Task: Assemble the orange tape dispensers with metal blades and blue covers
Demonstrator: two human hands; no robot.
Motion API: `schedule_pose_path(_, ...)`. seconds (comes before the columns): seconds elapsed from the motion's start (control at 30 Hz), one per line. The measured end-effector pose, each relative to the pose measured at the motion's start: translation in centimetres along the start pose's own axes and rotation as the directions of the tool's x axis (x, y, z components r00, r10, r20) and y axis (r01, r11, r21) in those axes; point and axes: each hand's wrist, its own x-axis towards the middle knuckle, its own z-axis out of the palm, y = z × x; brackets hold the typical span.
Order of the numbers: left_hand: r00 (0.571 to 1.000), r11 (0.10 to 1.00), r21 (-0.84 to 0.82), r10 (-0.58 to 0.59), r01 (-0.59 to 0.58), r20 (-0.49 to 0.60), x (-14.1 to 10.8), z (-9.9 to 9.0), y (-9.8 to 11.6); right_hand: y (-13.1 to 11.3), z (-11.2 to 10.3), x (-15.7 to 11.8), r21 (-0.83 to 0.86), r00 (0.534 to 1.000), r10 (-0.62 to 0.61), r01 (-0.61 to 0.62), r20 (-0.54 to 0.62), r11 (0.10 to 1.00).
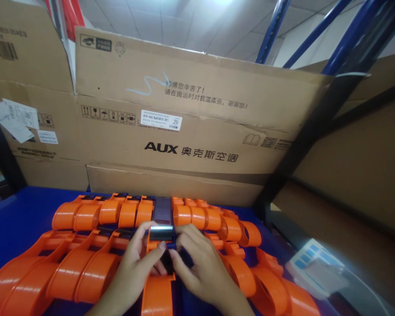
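Observation:
An orange tape dispenser is between my two hands, its rounded body towards me. Across its far end runs a shiny metal strip with a fine toothed edge. My left hand grips the dispenser from the left, fingers curled behind and thumb on top just below the strip. From the right, my right hand closes on the same end, index finger and thumb bent in by a dark part. My fingers partly hide the middle of the dispenser.
More orange dispensers stand in rows on the left and right of the blue table surface. A dark rectangular piece lies beyond my hands. Large cardboard walls the back. A dark post and a white-and-blue device are at right.

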Motion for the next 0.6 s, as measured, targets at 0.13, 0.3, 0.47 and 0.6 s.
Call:
schedule_pose_path(0.13,0.997,0.99,-0.128,-0.044,0.051,0.056,0.1,0.0,0.0,0.2,-0.4,-0.4,0.227,0.996,0.077,-0.064,-0.051,0.972)
schedule_pose_path(0.3,0.957,0.925,-0.273,-0.219,0.265,0.189,-0.8,0.4,0.5,-0.1,0.0,-0.6,0.634,0.937,0.348,-0.251,-0.031,0.732)
schedule_pose_path(0.47,0.932,0.887,-0.309,-0.282,0.343,0.226,-1.9,1.0,0.7,-0.4,0.2,-0.5,0.802,0.935,0.304,-0.321,0.183,0.504)
schedule_pose_path(0.6,0.947,0.937,-0.273,-0.136,0.218,0.29,-2.0,1.2,1.1,0.0,0.3,-0.5,0.768,0.934,0.321,-0.32,0.157,0.555)
